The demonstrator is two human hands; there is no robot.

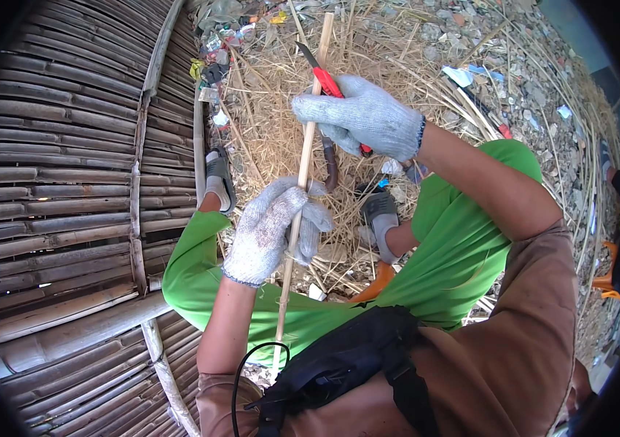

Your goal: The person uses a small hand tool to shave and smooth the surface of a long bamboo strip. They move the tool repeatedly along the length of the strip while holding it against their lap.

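Observation:
A long, pale bamboo strip (306, 149) runs upright through the middle, tilted slightly to the right at its far end. My left hand (270, 226), in a whitish knit glove, is closed round its lower half. Farther up, my right hand (365, 116), gloved the same way, grips a red utility knife (327, 81) with a dark blade pointing up and left. The knife lies against the strip, and the right thumb reaches across the strip. Most of the knife's handle is hidden inside the right glove.
Bamboo slats (55, 178) fill the left side. Straw-like shavings (266, 109) cover the ground between my feet, with bits of litter around. A dark brown rod-like thing (331, 166) stands between my hands. At the right edge, part of another person (619, 247) shows near something orange.

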